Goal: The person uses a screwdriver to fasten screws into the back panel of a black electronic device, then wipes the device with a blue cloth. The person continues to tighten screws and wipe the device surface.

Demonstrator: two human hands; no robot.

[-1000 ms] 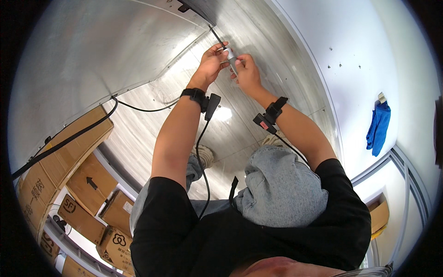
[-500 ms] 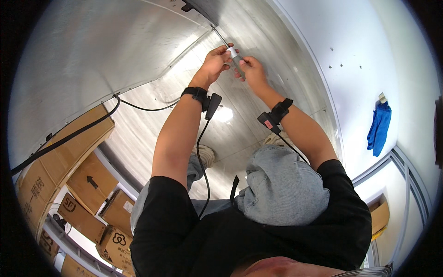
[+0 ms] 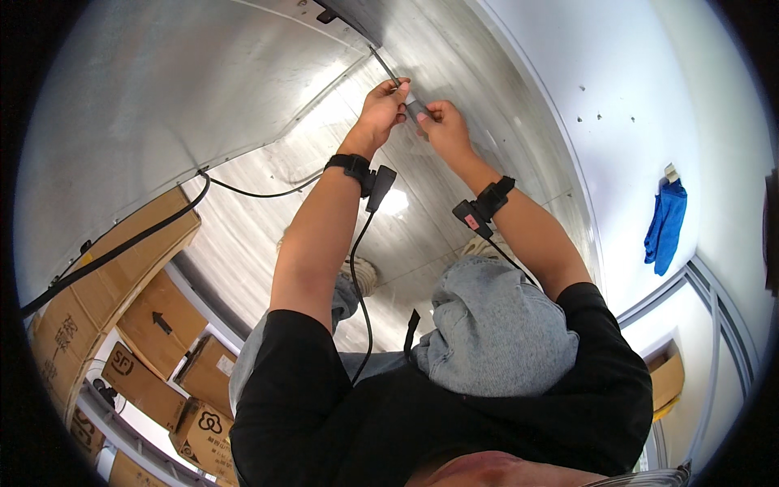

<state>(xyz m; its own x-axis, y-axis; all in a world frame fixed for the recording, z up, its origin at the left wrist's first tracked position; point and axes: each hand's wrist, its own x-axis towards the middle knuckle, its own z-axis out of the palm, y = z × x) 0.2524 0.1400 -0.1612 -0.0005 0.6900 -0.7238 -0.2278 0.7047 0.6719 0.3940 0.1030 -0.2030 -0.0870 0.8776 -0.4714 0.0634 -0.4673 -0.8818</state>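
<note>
A screwdriver (image 3: 419, 109) with a grey handle and a long metal shaft slants up and left. Its tip meets the lower corner of a large metal panel (image 3: 187, 73). Pinched around the front of the handle, where the shaft begins, are the fingers of my left hand (image 3: 381, 109). My right hand (image 3: 448, 131) is closed on the rear of the grey handle. Whatever the tip touches is too small to make out. Black straps with small black devices sit on both wrists, each trailing a cable.
A thick black cable (image 3: 138, 239) runs along the panel's lower edge at the left. Cardboard boxes (image 3: 162, 321) stack up at the lower left. A blue cloth (image 3: 667, 226) hangs on the white wall (image 3: 617, 146) at the right. My knees are bent over the wood-patterned floor (image 3: 268, 219).
The fingers of my right hand have shifted around the screwdriver's handle. My left hand has moved very slightly, and the tip remains at the panel's corner.
</note>
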